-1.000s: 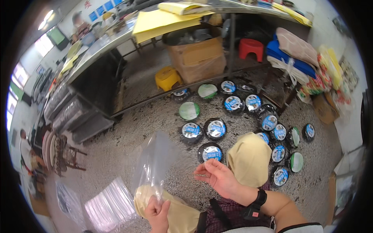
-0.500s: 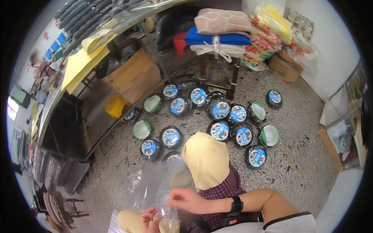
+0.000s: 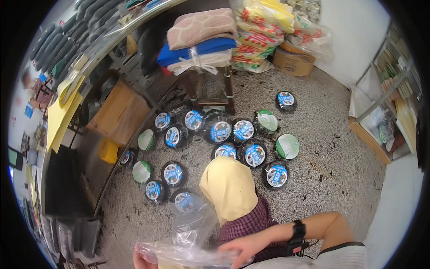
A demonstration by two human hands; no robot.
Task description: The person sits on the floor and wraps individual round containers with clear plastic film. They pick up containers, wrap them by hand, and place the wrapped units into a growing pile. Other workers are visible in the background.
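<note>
Handling clear plastic bag [image 3: 193, 228] near, left of yellow knee cover [image 3: 229, 186]; pinching left end with left hand [image 3: 144, 259], touching right end with right hand [image 3: 245, 247], grip blurred, cannot tell. Next, probably calls for steadying loose film.

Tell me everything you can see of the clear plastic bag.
The clear plastic bag looks thin, glossy and creased. It spreads crosswise near the picture's lower edge, its upper part limp and see-through. The left hand touches its left end, the right hand its right. Blur hides the exact grip.
</note>
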